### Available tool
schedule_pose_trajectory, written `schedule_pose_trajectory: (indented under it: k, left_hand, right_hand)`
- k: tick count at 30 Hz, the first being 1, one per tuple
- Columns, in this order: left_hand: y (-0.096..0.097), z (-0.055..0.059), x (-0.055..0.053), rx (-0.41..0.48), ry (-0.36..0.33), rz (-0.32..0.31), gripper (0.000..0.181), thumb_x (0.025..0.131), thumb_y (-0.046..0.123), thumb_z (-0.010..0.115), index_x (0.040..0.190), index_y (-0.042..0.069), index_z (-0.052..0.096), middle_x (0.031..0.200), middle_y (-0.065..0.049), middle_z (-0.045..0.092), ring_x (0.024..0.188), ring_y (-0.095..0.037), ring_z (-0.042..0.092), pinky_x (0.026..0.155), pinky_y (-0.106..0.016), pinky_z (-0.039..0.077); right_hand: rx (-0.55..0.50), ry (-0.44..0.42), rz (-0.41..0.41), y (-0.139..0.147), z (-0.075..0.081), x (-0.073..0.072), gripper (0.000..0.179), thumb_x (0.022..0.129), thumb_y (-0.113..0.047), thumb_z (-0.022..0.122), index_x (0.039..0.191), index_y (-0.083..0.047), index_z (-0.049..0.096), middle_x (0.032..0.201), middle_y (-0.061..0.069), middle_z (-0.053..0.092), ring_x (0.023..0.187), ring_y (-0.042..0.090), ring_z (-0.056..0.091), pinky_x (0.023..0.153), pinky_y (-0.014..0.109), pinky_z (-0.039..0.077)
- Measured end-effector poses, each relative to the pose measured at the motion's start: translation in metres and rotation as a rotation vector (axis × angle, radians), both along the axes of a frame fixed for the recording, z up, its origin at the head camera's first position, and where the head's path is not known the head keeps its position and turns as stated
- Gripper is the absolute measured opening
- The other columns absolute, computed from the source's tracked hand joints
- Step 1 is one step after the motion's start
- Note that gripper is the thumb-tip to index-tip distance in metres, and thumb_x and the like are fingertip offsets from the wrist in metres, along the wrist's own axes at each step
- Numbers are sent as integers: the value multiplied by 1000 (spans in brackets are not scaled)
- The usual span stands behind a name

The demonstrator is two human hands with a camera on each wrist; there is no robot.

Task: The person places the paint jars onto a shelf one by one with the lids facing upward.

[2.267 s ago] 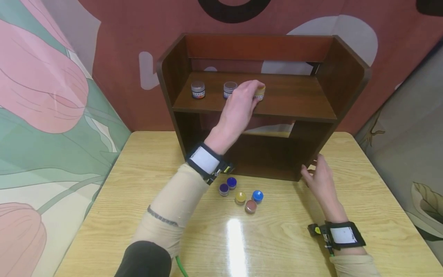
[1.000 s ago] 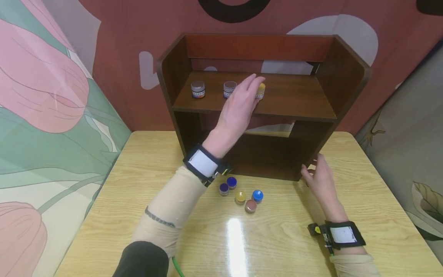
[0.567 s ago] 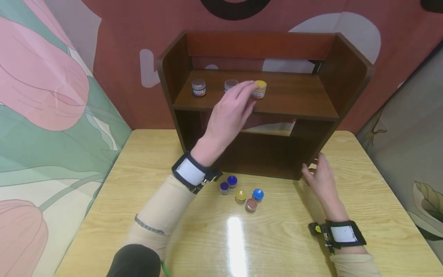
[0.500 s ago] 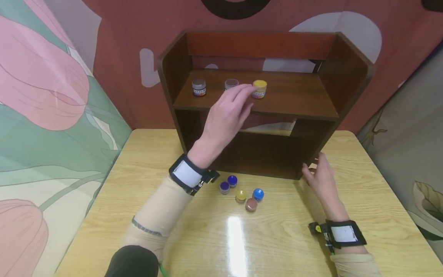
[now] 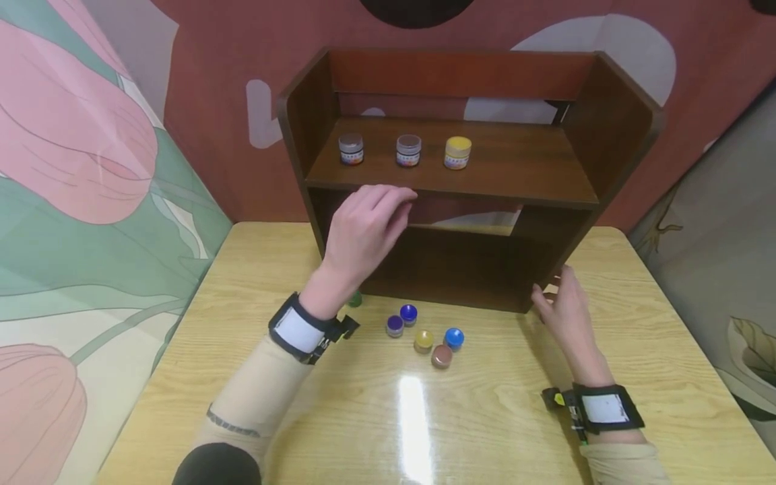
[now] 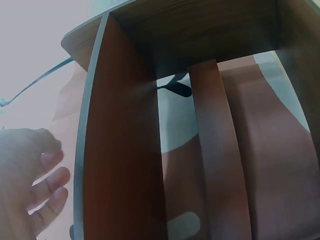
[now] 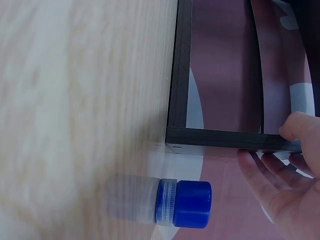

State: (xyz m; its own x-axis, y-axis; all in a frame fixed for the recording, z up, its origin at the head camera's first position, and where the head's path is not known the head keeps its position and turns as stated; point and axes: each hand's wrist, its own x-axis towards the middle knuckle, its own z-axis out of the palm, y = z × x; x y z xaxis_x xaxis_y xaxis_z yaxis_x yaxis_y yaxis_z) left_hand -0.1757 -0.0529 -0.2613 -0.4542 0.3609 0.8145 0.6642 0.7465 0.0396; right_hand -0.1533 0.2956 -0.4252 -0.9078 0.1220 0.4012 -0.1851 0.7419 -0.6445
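On the upper board of a dark brown shelf [image 5: 448, 183] stand a yellow paint jar [image 5: 457, 153] and two paint jars with dark, clear-looking tops, the middle jar [image 5: 409, 151] and the left jar [image 5: 351, 149]. My left hand [image 5: 364, 229], fingers loosely bent and holding nothing, hovers before the shelf below that board's front edge. It also shows at the left of the left wrist view. My right hand [image 5: 564, 310] grips the shelf's right side panel low down, thumb on the inner side and fingers outside, as the right wrist view [image 7: 290, 170] shows.
On the table [image 5: 497, 404] before the shelf sit several small jars: purple [image 5: 395, 326], dark blue [image 5: 409, 314], yellow-gold [image 5: 424, 341], light blue [image 5: 454, 338] and brown [image 5: 442, 356]. A green one [image 5: 355, 299] is partly behind my left wrist. A blue-capped container [image 7: 192, 204] stands beside the shelf.
My left hand has let go of the yellow jar on the upper board and drawn back down and left. The green jar has come into sight. My right hand stays on the panel.
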Motion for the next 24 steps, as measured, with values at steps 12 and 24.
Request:
schedule_pose_trajectory:
  k: [12,24]
  left_hand:
    - [-31,-52,4,-35,-197,50,15,92,20,72,105,12,73,99,-4,76,89,-20,70,77,-30,61]
    - [-56,-99,7,-74,-437,87,17,90,17,74,107,13,72,103,-5,75,93,-24,69,75,-35,62]
  right_hand:
    - [-11,-10,-8,1,1,0,40,93,-4,61,126,8,44,117,30,59,107,47,63,78,54,59]
    - [0,-41,-15,-1,3,0,42,93,-7,62,128,8,43,118,30,59,107,47,63,80,55,59]
